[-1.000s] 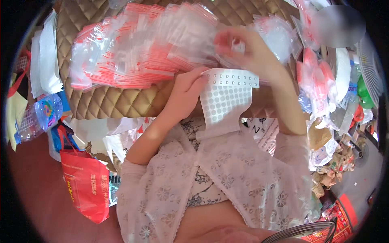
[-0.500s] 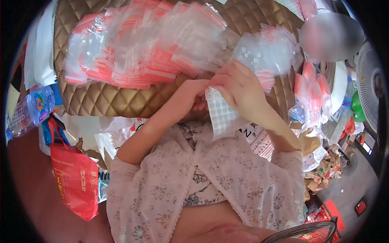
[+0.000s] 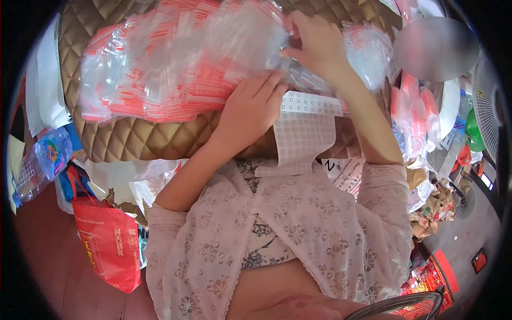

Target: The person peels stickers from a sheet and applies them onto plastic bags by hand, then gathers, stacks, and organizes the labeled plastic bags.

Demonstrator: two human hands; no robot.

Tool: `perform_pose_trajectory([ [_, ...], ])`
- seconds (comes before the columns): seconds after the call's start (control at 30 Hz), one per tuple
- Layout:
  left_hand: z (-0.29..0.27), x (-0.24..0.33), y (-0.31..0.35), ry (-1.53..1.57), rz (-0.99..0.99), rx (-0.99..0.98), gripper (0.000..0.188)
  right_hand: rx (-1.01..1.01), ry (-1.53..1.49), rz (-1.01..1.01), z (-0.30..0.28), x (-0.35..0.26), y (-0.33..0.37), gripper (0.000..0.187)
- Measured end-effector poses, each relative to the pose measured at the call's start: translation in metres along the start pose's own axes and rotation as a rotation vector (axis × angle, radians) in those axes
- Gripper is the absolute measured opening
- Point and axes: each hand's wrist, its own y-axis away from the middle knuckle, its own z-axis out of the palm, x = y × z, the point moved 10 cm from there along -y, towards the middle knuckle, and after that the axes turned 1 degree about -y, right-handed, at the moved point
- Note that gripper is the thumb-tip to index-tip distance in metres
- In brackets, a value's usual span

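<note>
My left hand point(image 3: 255, 104) lies with fingers stretched forward over the near edge of a wide spread of clear zip bags with red strips point(image 3: 186, 69). Beside its fingertips is a white sheet of round stickers point(image 3: 305, 125), hanging over the table's near edge toward my lap; whether the hidden thumb touches it I cannot tell. Farther forward, my right hand point(image 3: 316, 45) reaches to the right end of the spread, thumb and forefinger apart at a clear bag. A smaller pile of bags point(image 3: 369, 56) lies right of that hand.
Brown quilted padding point(image 3: 154, 140) covers the table. At left are a red carrier bag point(image 3: 106, 242) and a clear plastic bottle point(image 3: 53, 152). More red-edged bags point(image 3: 416, 114), crumpled brown paper point(image 3: 434, 210) and a white fan point(image 3: 488, 101) stand at right.
My right hand has left the sticker sheet and moved forward to the bags. My left hand has turned flatter with its fingers stretched out. The sheet now hangs more face-on.
</note>
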Motion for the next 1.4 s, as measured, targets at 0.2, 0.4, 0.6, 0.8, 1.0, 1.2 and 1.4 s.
perform_pose_trajectory([
  [0.2, 0.012, 0.006, 0.006, -0.069, 0.037, -0.049, 0.025, 0.106, 0.053, -0.034, -0.026, 0.017, 0.015, 0.034],
  [0.4, 0.005, 0.006, -0.001, 0.004, -0.002, -0.017, 0.019, 0.061, 0.05, -0.091, -0.003, -0.015, 0.022, 0.023],
  [0.6, -0.015, -0.026, 0.017, 0.508, -0.473, 0.047, 0.006, -0.218, -0.79, 0.004, -0.015, -0.004, 0.04, 0.031],
  [0.8, -0.014, -0.052, 0.021, 1.046, -0.895, 0.173, 0.009, -0.158, -0.863, 0.067, -0.034, -0.02, 0.091, 0.026],
  [1.0, -0.018, -0.046, 0.018, 1.065, -0.831, 0.142, 0.011, -0.001, -0.92, 0.284, -0.041, 0.001, 0.11, 0.018],
  [1.2, -0.017, -0.049, 0.031, 1.16, -0.816, 0.184, 0.012, -0.141, -0.84, 0.317, -0.044, -0.011, 0.121, 0.014],
  [1.4, -0.036, -0.017, 0.002, 0.911, -0.705, 0.085, 0.009, -0.051, -0.799, 0.128, -0.051, -0.026, 0.125, 0.013],
])
